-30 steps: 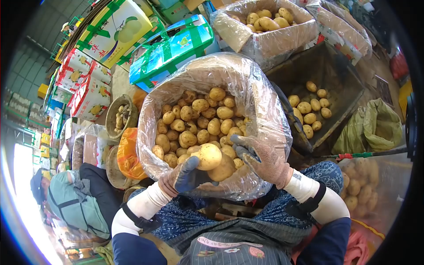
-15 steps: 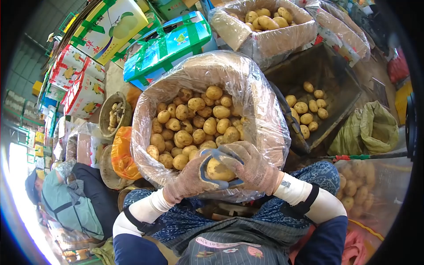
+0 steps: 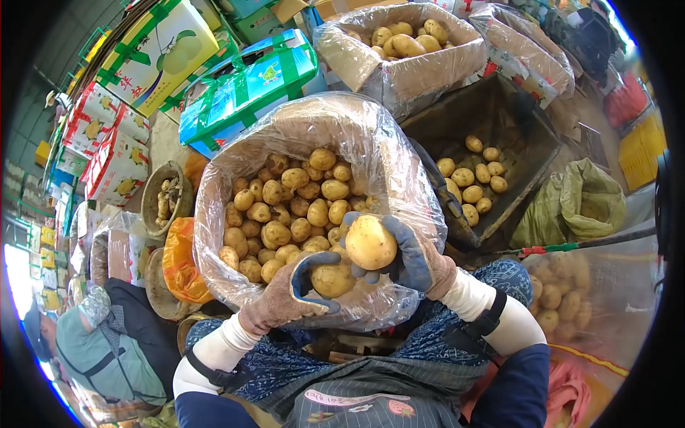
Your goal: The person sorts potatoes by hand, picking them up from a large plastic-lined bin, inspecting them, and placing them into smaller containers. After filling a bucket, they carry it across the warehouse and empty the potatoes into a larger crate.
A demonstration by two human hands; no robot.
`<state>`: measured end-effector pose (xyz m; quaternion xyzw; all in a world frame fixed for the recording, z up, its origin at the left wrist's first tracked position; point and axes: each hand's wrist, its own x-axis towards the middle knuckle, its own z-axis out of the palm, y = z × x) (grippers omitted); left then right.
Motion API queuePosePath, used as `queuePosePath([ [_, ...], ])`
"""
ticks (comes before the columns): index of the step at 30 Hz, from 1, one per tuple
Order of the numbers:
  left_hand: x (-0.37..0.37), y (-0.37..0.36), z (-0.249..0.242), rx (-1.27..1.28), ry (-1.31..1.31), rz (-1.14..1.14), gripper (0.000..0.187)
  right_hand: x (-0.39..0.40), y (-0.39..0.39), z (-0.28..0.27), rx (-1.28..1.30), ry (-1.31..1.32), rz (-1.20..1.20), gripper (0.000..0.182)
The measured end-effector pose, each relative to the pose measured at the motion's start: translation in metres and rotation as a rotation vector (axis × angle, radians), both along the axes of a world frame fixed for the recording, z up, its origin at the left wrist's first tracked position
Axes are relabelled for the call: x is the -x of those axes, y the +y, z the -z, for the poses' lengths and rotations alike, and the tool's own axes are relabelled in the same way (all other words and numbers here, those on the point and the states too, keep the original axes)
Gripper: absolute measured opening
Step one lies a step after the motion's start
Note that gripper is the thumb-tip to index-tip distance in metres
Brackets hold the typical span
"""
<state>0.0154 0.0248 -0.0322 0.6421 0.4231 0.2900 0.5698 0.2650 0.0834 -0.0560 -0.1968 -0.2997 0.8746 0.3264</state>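
My left hand [image 3: 291,291], in a brown and blue work glove, curls around a potato [image 3: 332,280] at the near edge of the lined box. Higher up and to the right, my right hand [image 3: 417,258], gloved alike, grips a larger, paler potato [image 3: 370,242]. Both hands are over the front of a big cardboard box with a clear plastic liner [image 3: 410,207]. Many potatoes [image 3: 275,233] fill that box, several of them smeared with soil. Parts of the box's near side are hidden behind my hands.
A dark bin [image 3: 514,114] with several potatoes stands right of the box. Behind is another lined box [image 3: 428,78] of potatoes. Blue-green carton [image 3: 250,85], small basket [image 3: 182,214] and orange bag [image 3: 182,264] lie left. A person [image 3: 107,357] sits at far left.
My hands, together around one potato before, are now apart, each with a potato. The right one has lifted its potato toward the camera. The whole view has shifted slightly.
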Motion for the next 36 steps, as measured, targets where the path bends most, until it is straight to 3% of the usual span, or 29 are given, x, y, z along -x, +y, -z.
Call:
queuePosePath([
  [7,0.001,0.0,0.001,-0.157,0.091,-0.115,0.062,0.002,-0.001,-0.011,-0.147,-0.028,0.064,0.065],
  [14,0.002,0.001,-0.002,-0.175,0.123,-0.152,0.066,-0.003,0.0,-0.01,0.085,0.08,0.007,0.059],
  [16,-0.002,-0.001,-0.001,0.021,-0.117,-0.225,0.078,-0.006,0.0,-0.012,0.092,0.04,0.047,0.062],
  [17,0.0,0.0,0.0,0.021,-0.112,-0.233,0.078,-0.007,0.002,-0.013,0.093,0.045,0.039,0.062],
  [19,0.004,0.001,0.004,0.208,-0.262,-0.193,0.084,-0.013,0.008,-0.015,-0.056,-0.195,0.244,0.068],
  [20,0.0,-0.002,-0.005,0.365,-0.435,-0.2,0.08,-0.017,0.014,-0.014,0.044,-0.178,0.321,0.064],
  [21,0.004,-0.004,0.0,0.364,-0.432,-0.205,0.08,-0.028,0.023,-0.001,0.012,-0.217,0.404,0.058],
  [23,0.014,-0.006,0.013,0.767,-0.734,-0.146,0.077,-0.049,0.04,0.023,0.115,-0.152,0.609,0.055],
  [25,0.012,-0.005,0.014,0.833,-0.739,-0.197,0.08,-0.071,0.053,0.047,0.193,-0.112,0.813,0.05],
  [27,0.016,-0.003,0.024,1.008,-1.035,-0.074,0.086,-0.088,0.056,0.059,0.152,-0.176,0.93,0.042],
  [29,0.015,-0.004,0.023,0.991,-1.03,-0.096,0.091,-0.092,0.054,0.061,0.181,-0.197,0.952,0.039],
  [31,0.015,-0.004,0.021,1.051,-1.123,0.023,0.093,-0.086,0.048,0.049,0.065,-0.192,0.721,0.042],
  [33,0.015,-0.003,0.018,1.058,-1.144,0.033,0.093,-0.057,0.035,0.02,0.053,-0.265,0.737,0.047],
  [35,0.018,-0.003,0.017,1.063,-1.161,0.044,0.094,-0.038,0.028,0.007,-0.149,-0.471,0.594,0.048],
  [36,0.022,-0.004,0.019,1.035,-1.123,-0.061,0.095,-0.029,0.026,0.006,-0.197,-0.497,0.553,0.045],
])
